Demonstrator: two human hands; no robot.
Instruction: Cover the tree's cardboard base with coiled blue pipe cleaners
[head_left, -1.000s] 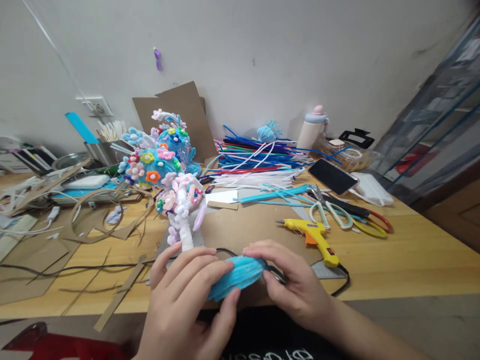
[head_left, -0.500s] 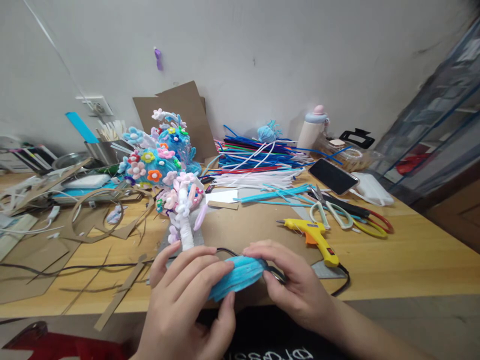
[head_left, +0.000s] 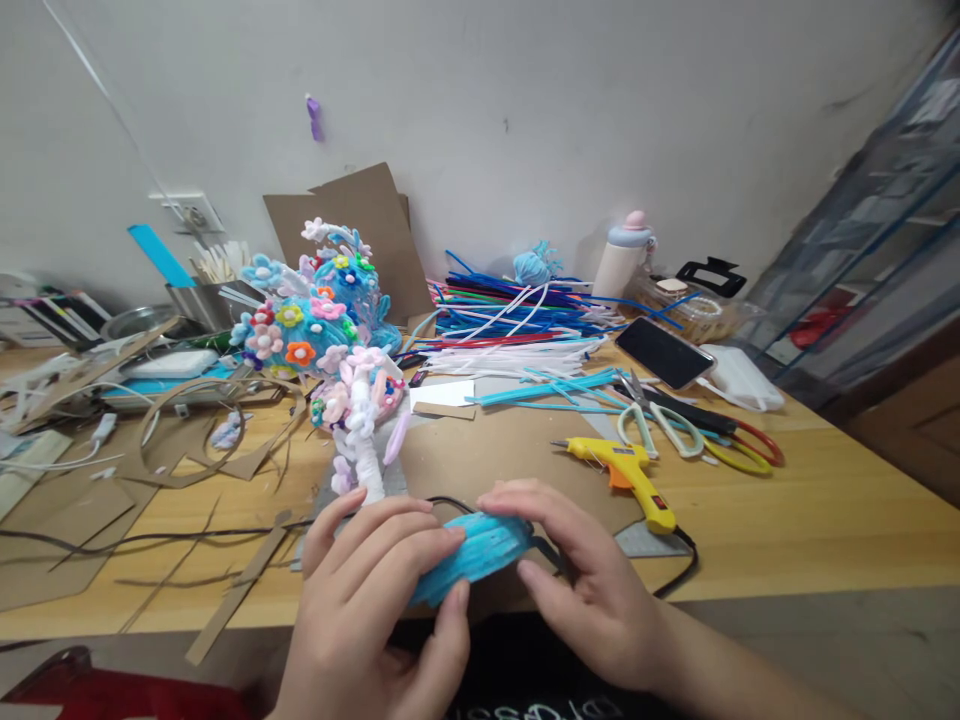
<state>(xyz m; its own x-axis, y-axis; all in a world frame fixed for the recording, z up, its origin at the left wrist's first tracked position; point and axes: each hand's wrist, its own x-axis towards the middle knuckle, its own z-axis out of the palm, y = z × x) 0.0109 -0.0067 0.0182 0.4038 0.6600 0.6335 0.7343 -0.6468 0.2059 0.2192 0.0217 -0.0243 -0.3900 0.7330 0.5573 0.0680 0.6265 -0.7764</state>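
A light-blue bundle of fuzzy pipe cleaners [head_left: 484, 548], rounded and ridged, is held low over the table's front edge. My left hand [head_left: 375, 590] grips its left end, thumb below and fingers on top. My right hand [head_left: 592, 580] curls round the right end. Its fingertips rest on the upper side, while the thumb sits just off the lower edge. Something dark shows between the right thumb and fingers; I cannot make out what it is. Just beyond my left hand stands a white wrapped stem [head_left: 368, 470] with pastel fuzzy flowers.
A yellow glue gun [head_left: 626, 465] lies at the right, near scissors [head_left: 660, 425] and a phone [head_left: 665, 353]. Pipe cleaners [head_left: 517, 315] are piled at the back. Flower-covered blue pieces [head_left: 307, 335] stand left of centre. Cardboard scraps [head_left: 240, 590] and a black cable [head_left: 150, 533] lie at the left.
My right thumb has come away from the bundle's end, and the right fingers have shifted slightly left along its top. The left hand keeps its grip.
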